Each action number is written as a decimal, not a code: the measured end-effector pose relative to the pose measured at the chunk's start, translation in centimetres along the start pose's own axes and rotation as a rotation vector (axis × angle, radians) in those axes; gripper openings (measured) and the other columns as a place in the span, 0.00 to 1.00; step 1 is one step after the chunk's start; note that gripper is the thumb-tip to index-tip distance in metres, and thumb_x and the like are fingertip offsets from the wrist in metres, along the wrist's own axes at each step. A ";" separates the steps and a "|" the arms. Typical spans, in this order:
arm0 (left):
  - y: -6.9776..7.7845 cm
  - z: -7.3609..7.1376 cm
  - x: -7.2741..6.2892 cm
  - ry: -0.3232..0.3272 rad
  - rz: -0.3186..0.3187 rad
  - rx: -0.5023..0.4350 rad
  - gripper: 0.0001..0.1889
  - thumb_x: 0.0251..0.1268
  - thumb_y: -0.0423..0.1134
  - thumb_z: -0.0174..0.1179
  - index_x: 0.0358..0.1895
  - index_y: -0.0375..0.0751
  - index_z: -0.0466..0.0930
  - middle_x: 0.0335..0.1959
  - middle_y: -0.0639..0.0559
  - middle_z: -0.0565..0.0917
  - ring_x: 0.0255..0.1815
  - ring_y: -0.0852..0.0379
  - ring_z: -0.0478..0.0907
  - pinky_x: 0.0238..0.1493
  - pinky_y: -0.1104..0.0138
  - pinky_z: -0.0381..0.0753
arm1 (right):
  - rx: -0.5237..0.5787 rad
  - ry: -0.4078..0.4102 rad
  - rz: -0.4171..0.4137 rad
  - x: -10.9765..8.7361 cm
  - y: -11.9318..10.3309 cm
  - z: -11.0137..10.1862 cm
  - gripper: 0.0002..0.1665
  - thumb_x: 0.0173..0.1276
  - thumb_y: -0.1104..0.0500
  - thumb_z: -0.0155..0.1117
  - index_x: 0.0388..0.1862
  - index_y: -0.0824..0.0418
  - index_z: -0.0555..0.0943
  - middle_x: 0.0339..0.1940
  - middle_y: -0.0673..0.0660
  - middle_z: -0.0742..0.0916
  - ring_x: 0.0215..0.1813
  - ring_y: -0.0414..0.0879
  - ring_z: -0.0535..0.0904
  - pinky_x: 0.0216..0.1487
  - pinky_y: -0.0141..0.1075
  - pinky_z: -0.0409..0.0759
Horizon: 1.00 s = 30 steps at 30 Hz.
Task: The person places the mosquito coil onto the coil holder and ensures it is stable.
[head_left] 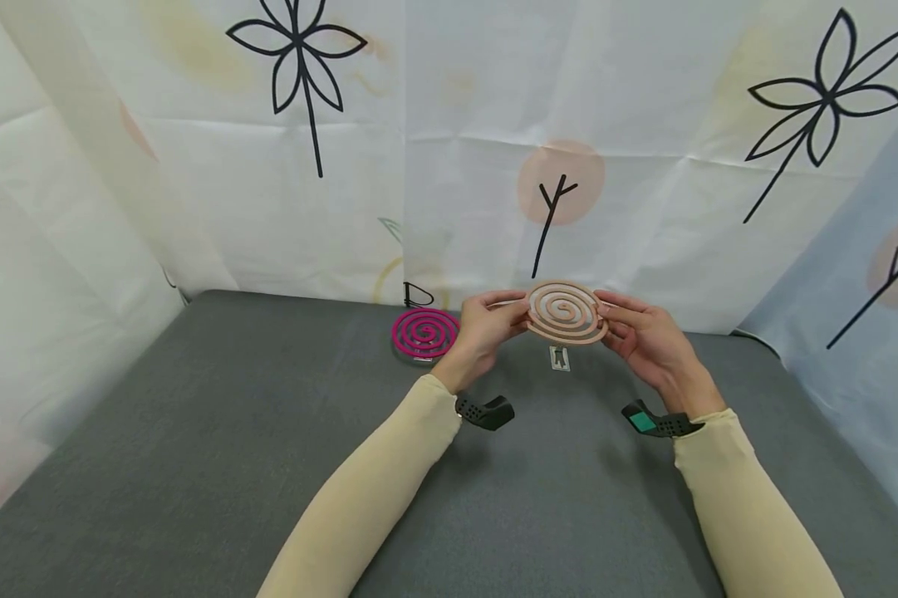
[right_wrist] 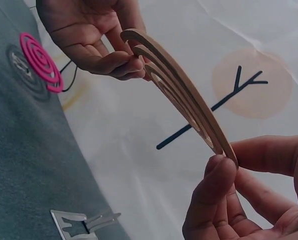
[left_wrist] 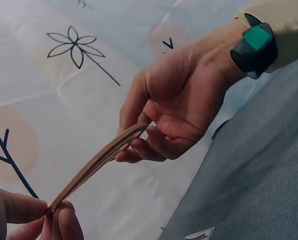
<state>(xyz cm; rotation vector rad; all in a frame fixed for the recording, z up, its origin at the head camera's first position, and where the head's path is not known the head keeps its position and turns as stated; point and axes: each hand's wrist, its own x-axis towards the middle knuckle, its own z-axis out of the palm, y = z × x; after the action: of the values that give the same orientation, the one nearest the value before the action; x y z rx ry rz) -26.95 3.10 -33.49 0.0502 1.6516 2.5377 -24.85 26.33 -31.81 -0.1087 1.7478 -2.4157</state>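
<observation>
Between both hands a tan mosquito coil [head_left: 564,311] is held up, clear of the table. My left hand [head_left: 488,326] pinches its left edge between thumb and fingers, and my right hand [head_left: 646,336] pinches the right edge. Seen edge-on in the right wrist view, the tan coil [right_wrist: 188,97] looks thin and slightly bowed. Below it on the table stands a small metal coil stand [head_left: 560,359], its prong raised in the right wrist view. To the left, a pink mosquito coil [head_left: 425,334] sits raised on another metal stand, partly behind my left wrist.
The dark grey table [head_left: 269,432] ends at the back against a white cloth [head_left: 463,208] printed with flowers and twigs. More cloth hangs at both sides. A black strap [head_left: 486,412] is on the left wrist and another [head_left: 661,421] on the right.
</observation>
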 end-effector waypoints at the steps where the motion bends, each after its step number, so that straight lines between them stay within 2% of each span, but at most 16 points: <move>1: -0.1 0.2 0.1 0.007 0.002 -0.005 0.13 0.69 0.24 0.61 0.54 0.25 0.83 0.36 0.42 0.86 0.29 0.61 0.83 0.39 0.68 0.86 | -0.002 0.010 0.000 0.1 0.0 -0.1 0.15 0.75 0.66 0.63 0.59 0.59 0.82 0.47 0.51 0.88 0.42 0.39 0.85 0.42 0.30 0.82; 6: -0.8 0.9 0.5 0.045 0.007 -0.010 0.12 0.67 0.23 0.63 0.52 0.27 0.84 0.37 0.41 0.86 0.29 0.61 0.83 0.41 0.67 0.87 | -0.037 0.048 0.000 0.3 0.2 -0.8 0.11 0.76 0.64 0.63 0.54 0.55 0.83 0.44 0.50 0.88 0.40 0.38 0.84 0.40 0.29 0.81; 11: -1.6 0.9 0.7 0.048 -0.001 0.008 0.13 0.66 0.22 0.64 0.53 0.28 0.85 0.42 0.38 0.87 0.33 0.59 0.85 0.46 0.65 0.87 | -0.066 0.062 0.007 0.4 0.6 -1.4 0.18 0.76 0.63 0.62 0.63 0.60 0.77 0.45 0.49 0.87 0.41 0.38 0.85 0.43 0.29 0.82; 14: -1.9 0.9 0.8 0.039 0.000 0.018 0.14 0.66 0.22 0.64 0.54 0.28 0.84 0.44 0.38 0.87 0.36 0.57 0.86 0.47 0.64 0.86 | -0.068 0.072 0.014 0.4 0.8 -1.8 0.21 0.76 0.63 0.62 0.65 0.61 0.75 0.46 0.49 0.87 0.43 0.38 0.85 0.44 0.29 0.82; 19: -2.5 0.9 0.9 0.033 -0.004 0.035 0.14 0.65 0.23 0.65 0.53 0.29 0.85 0.42 0.41 0.86 0.37 0.57 0.85 0.48 0.64 0.86 | -0.069 0.089 0.030 0.4 1.1 -2.2 0.15 0.76 0.63 0.63 0.60 0.57 0.80 0.48 0.49 0.87 0.45 0.38 0.85 0.45 0.29 0.82; 22: -3.0 0.9 1.0 0.028 -0.015 0.054 0.13 0.66 0.24 0.65 0.53 0.30 0.86 0.41 0.42 0.87 0.37 0.57 0.86 0.48 0.63 0.86 | -0.064 0.094 0.040 0.4 1.4 -2.5 0.23 0.76 0.63 0.62 0.68 0.61 0.75 0.48 0.49 0.87 0.45 0.38 0.84 0.46 0.29 0.82; 25: -3.4 0.7 1.0 0.021 -0.020 0.072 0.14 0.67 0.24 0.65 0.54 0.31 0.85 0.43 0.41 0.87 0.38 0.56 0.86 0.49 0.63 0.86 | -0.057 0.085 0.050 0.5 1.7 -2.7 0.34 0.77 0.65 0.61 0.77 0.67 0.64 0.48 0.48 0.87 0.46 0.38 0.84 0.46 0.29 0.82; 28: -3.8 0.6 1.1 0.021 -0.026 0.070 0.15 0.67 0.25 0.64 0.56 0.32 0.85 0.44 0.40 0.87 0.39 0.56 0.86 0.49 0.63 0.86 | -0.063 0.073 0.056 0.6 2.0 -2.9 0.38 0.77 0.65 0.60 0.80 0.70 0.56 0.48 0.48 0.87 0.46 0.38 0.84 0.47 0.29 0.82; 30: -4.0 0.5 1.2 0.022 -0.031 0.070 0.15 0.67 0.25 0.64 0.56 0.32 0.84 0.45 0.40 0.87 0.39 0.55 0.86 0.48 0.64 0.86 | -0.067 0.074 0.058 0.7 2.2 -3.0 0.39 0.77 0.65 0.60 0.80 0.70 0.56 0.48 0.48 0.87 0.46 0.38 0.84 0.46 0.29 0.82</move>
<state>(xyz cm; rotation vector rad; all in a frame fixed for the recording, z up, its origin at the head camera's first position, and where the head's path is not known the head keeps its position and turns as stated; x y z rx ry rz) -27.76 5.26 -36.96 0.0028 1.7354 2.4662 -25.77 28.32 -34.90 0.0241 1.8368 -2.3495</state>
